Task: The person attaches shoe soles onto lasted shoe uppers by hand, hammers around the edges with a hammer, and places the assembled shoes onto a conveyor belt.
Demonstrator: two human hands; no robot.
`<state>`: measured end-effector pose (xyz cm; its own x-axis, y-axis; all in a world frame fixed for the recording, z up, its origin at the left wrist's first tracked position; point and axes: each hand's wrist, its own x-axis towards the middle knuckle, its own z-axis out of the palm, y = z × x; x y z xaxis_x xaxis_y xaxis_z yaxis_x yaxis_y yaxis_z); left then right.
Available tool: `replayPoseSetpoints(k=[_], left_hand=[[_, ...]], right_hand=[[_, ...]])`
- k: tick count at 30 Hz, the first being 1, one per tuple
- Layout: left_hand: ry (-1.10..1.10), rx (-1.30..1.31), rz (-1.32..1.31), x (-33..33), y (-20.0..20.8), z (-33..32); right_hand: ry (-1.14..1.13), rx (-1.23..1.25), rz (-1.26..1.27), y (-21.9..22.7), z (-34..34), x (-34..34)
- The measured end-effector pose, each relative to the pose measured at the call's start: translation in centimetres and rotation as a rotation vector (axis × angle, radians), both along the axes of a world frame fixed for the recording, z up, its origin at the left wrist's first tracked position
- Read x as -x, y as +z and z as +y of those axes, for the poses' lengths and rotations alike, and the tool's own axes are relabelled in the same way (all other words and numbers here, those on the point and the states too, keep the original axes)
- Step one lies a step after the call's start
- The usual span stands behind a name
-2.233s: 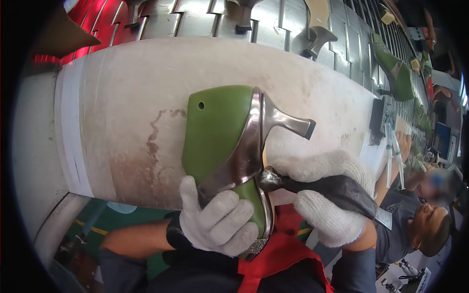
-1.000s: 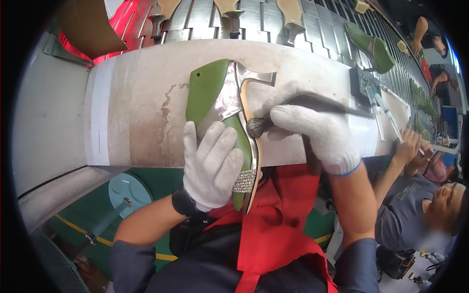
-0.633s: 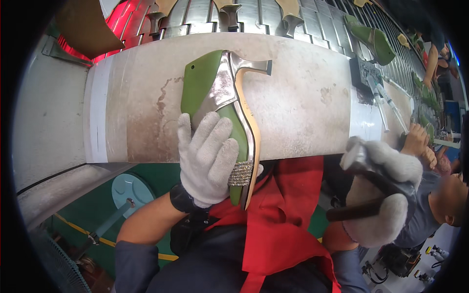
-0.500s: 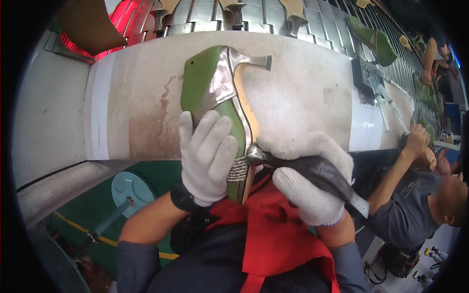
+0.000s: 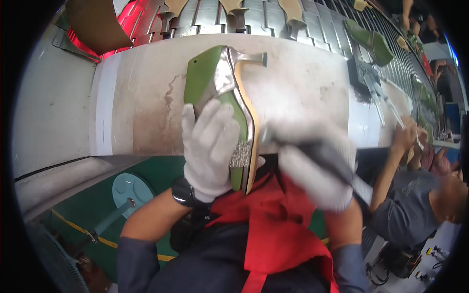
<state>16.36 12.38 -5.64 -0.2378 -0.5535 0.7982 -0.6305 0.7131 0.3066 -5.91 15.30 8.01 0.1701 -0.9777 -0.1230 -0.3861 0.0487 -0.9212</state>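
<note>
My left hand (image 5: 210, 151), in a white knit glove, grips a high-heeled sandal (image 5: 249, 119) on a green shoe last (image 5: 201, 73). The sandal has silver straps, a sparkling band (image 5: 240, 154) near the toe, a tan sole and a silver heel pointing right. Its heel end lies over the bench, its toe toward my body. My gloved right hand (image 5: 312, 161) is closed round a dark-handled tool (image 5: 325, 158) with a metal head. Hand and tool are smeared by motion; the head is just right of the sole's edge, and I cannot tell whether it touches.
A pale bench (image 5: 146, 97) spans the front. Beyond it, a metal slat conveyor (image 5: 266, 17) carries several soles with heels and another green last (image 5: 372, 45). Syringes (image 5: 383, 100) and a dark block (image 5: 359, 78) sit at the right. A co-worker (image 5: 415, 195) works there.
My right hand and the tool have moved a little to the right, off the band by the sandal's toe, and blurred. The sandal has tilted slightly in my left hand.
</note>
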Motion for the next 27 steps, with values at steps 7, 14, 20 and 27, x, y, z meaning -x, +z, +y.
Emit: replayPoseSetpoints(k=[7,14,20,27], left_hand=[[-0.239,-0.585,1.017,-3.8,6.0,0.5],[-0.909,-0.984,1.626,-7.6,4.2,-4.6],[-1.012,-1.188,1.4,-4.6,6.1,-2.9],[-0.956,-1.327,1.179,-6.9,6.2,-1.6]], right_hand=[[-0.015,0.753,0.68,-2.6,-2.9,3.3],[-0.247,-0.314,-1.039,-7.1,4.6,-1.0],[-0.059,-0.259,-0.872,-5.7,7.5,-3.2],[0.152,0.724,0.274,-6.4,8.7,-1.6]])
